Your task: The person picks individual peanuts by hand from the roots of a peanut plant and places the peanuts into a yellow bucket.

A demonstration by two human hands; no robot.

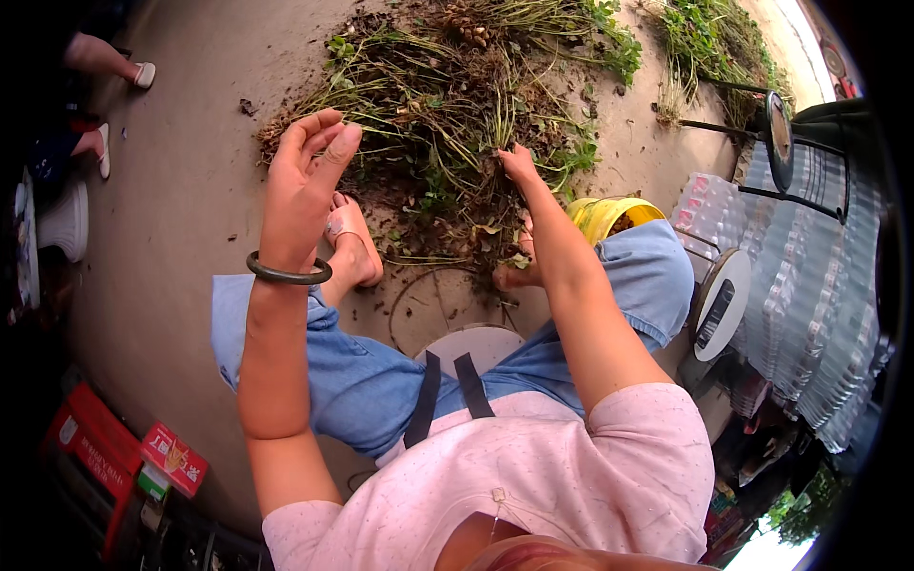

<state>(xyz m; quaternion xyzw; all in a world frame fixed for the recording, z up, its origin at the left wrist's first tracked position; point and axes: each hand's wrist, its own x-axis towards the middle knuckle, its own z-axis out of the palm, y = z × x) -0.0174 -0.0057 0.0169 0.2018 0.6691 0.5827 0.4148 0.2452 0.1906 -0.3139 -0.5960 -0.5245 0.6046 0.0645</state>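
Note:
A heap of uprooted peanut plants [428,121] with green leaves, long stems and dry roots lies on the concrete floor before me. My right hand [519,163] reaches to the heap's near right part, its fingers closed around a bunch of stems. Raised at the left is my left hand [310,160], with a dark bangle at its wrist; its fingers are half curled and apart, and nothing shows between them. Pale peanut pods [471,32] show among the roots at the top. Beside my right knee stands a yellow bucket [589,218] with brown pods inside, partly hidden by my trouser leg.
More plants [714,50] lie at the upper right. Shrink-wrapped packs of bottles [807,271] are stacked at the right, near round-seated stools [721,303]. Red boxes [173,457] stand at the lower left. Another person's legs and pale shoes [145,75] show at the upper left.

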